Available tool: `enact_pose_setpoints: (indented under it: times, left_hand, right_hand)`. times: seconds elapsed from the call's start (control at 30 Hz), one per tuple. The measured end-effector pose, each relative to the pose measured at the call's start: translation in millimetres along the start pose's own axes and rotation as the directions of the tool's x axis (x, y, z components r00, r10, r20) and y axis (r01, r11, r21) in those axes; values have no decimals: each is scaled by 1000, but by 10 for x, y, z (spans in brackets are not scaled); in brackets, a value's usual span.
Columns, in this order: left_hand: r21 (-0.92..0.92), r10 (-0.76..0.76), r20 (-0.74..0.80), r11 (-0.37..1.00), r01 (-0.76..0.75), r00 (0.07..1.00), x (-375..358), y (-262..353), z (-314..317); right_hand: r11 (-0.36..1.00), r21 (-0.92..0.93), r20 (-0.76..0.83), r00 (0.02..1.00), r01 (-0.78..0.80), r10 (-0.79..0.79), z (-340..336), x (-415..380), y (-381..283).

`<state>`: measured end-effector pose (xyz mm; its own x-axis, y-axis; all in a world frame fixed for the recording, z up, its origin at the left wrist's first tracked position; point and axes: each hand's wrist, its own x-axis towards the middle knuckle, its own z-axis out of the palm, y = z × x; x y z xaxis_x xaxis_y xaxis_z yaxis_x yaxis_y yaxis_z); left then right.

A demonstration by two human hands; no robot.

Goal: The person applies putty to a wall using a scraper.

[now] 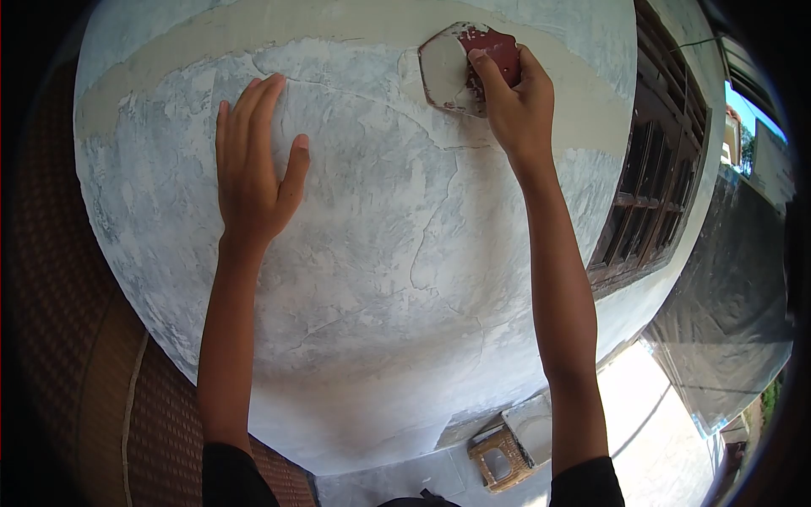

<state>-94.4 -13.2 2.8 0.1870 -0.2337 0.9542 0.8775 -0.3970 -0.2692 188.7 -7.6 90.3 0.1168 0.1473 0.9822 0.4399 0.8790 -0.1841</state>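
Observation:
A pale wall with patchy white and grey plaster and fine cracks fills the middle of the view. My right hand grips a flat, roughly hexagonal red-brown scraper by its right side, thumb on its near face. Beige paste covers much of the scraper, which lies close against a smooth beige band across the wall's upper part. My left hand holds nothing. Its fingers point up and rest at the wall, with the thumb spread to the right.
On the right is a dark wooden window with bars, and beyond it a dark sheet. A woven brown panel stands at the left. On the floor below are a wicker-edged stool and a pale container.

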Motion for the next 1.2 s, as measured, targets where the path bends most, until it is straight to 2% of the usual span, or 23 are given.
enact_pose_setpoints:
  times: [0.23,0.3,0.37,0.4,0.5,0.57,0.63,0.7,0.8,0.87,0.97,1.0,1.03,1.1,1.13,1.2]
  left_hand:
    - [-16,19,14,1000,-19,1000,0,26,11]
    - [-19,10,12,1000,-10,1000,2,22,7]
    - [-18,2,11,1000,-2,1000,2,18,3]
    - [-29,3,5,1000,-3,1000,-1,8,4]
    - [-26,6,6,1000,-6,1000,-3,12,0]
    - [-10,8,10,1000,-8,1000,0,28,-1]
    - [-15,12,12,1000,-12,1000,1,46,4]
    - [-21,6,11,1000,-6,1000,-4,28,3]
    - [-30,3,6,1000,-2,1000,-5,3,-2]
    - [-33,4,5,999,-4,1000,-12,-3,-5]
    - [-15,20,9,1000,-20,1000,-8,23,3]
    - [-9,14,13,1000,-14,1000,-10,21,-4]
    - [-7,11,18,1000,-10,1000,-6,20,-1]
    - [-11,9,14,1000,-9,1000,-2,1,-1]
    - [-10,2,9,1000,-2,1000,-9,-6,-6]
    - [-8,7,16,1000,-7,1000,-8,-3,-6]
  right_hand:
    - [991,124,-54,996,-57,64,-148,49,19]
    - [994,100,-37,999,42,-38,16,6,-8]
    - [996,-40,-17,996,82,-83,75,-16,-37]
    - [996,-38,-17,996,82,-83,56,-12,-26]
    - [992,127,-75,997,15,-5,-90,61,119]
    - [985,162,-73,994,-64,77,-107,49,-26]
    - [986,164,-25,999,-32,37,9,-7,-146]
    - [1000,24,26,1000,1,-1,131,-42,-149]
    - [998,-8,8,998,70,-70,138,-23,-36]
    - [995,96,-32,999,-28,32,35,7,-7]
    - [985,168,-55,998,-35,44,38,14,-92]
    - [988,142,-23,998,-63,67,57,-20,-140]
    - [992,124,-26,999,-18,21,119,-30,-126]
    - [990,-30,-44,990,136,-137,157,-14,-58]
    - [991,-31,-44,990,132,-134,120,-2,-17]
    - [995,88,-43,998,-43,47,-7,39,58]
